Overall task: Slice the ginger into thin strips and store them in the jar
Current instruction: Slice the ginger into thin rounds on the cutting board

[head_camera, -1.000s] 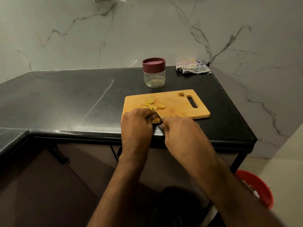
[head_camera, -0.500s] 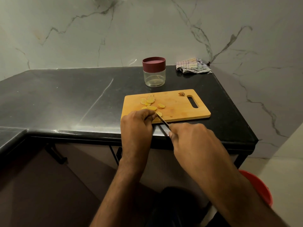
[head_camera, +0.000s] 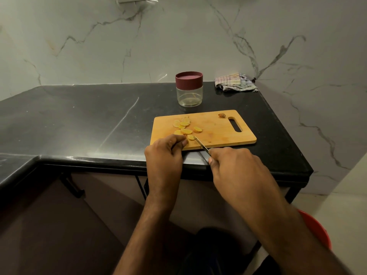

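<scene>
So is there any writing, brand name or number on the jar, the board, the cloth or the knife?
None can be read.
Jar and its maroon lid: plain.
Cutting board: bare wood.
Cloth: stripes only.
Knife: the little blade that shows is too small to tell.

Dim, warm indoor light — soft and slightly grainy.
A pale sheen streaks the black countertop (head_camera: 83,124) toward its front edge; shadows are weak. Wide-angle bending curves the counter's edges, and the forearms at the bottom look stretched — detail there is soft.
</scene>
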